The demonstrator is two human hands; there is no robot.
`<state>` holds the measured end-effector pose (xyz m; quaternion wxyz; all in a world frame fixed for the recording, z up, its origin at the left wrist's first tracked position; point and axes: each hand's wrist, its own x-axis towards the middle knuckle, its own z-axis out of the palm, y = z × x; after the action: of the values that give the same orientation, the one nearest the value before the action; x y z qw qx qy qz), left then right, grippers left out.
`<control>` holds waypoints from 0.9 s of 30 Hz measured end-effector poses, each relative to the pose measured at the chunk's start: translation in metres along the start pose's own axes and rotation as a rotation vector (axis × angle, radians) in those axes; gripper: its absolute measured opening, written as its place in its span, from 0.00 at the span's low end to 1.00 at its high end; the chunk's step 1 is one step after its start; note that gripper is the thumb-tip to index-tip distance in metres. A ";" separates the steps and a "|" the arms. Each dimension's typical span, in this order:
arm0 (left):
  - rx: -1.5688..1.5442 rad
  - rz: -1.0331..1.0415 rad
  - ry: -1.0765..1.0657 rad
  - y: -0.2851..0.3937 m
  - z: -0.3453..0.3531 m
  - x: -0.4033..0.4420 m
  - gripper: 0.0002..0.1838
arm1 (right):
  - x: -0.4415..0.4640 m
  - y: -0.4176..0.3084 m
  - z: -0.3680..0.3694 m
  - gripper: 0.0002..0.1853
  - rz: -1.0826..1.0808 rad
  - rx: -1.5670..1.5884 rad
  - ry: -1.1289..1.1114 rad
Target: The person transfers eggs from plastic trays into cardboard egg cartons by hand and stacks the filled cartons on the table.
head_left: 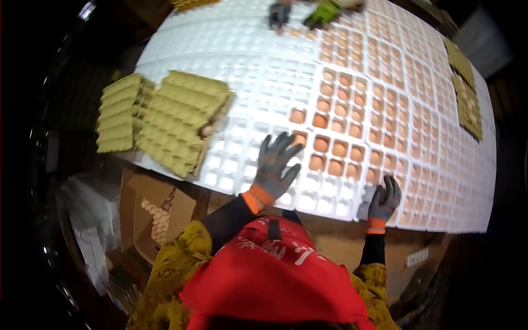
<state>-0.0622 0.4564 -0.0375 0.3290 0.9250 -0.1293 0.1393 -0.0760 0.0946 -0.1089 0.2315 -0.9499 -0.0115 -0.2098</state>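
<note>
My left hand (275, 167), in a grey glove with an orange cuff, has its fingers spread over white egg trays (314, 202), beside a brown egg (299, 139). No egg shows between those fingers. At the table's near edge, my right hand (385, 199) hovers or rests by the eggs of a tray further right; its fingers are bent and what lies beneath them is hidden. Rows of brown eggs (336, 167) fill tray cells between and beyond my hands, while the cells nearest my body hold none.
Yellow-green egg cartons (184, 118) are stacked at the left, with another stack (119, 113) beside them. More cartons (467, 104) lie at the far right. Across the table are a co-worker's dark glove (279, 15) and green glove (323, 15). An open cardboard box (132, 206) stands below left.
</note>
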 end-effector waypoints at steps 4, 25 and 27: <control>0.100 -0.424 0.750 -0.087 -0.102 -0.057 0.38 | 0.041 -0.113 0.041 0.21 0.052 0.553 -0.080; 0.180 -0.682 1.118 -0.279 -0.351 -0.162 0.42 | 0.194 -0.699 0.251 0.23 -0.463 1.052 -0.378; 0.211 -0.732 1.125 -0.303 -0.370 -0.172 0.43 | 0.200 -0.759 0.279 0.22 -0.499 1.035 -0.415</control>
<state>-0.1849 0.9477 0.0050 0.2801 0.7232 0.3971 0.4908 0.1262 0.8806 0.0777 0.5998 -0.7037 -0.3791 -0.0354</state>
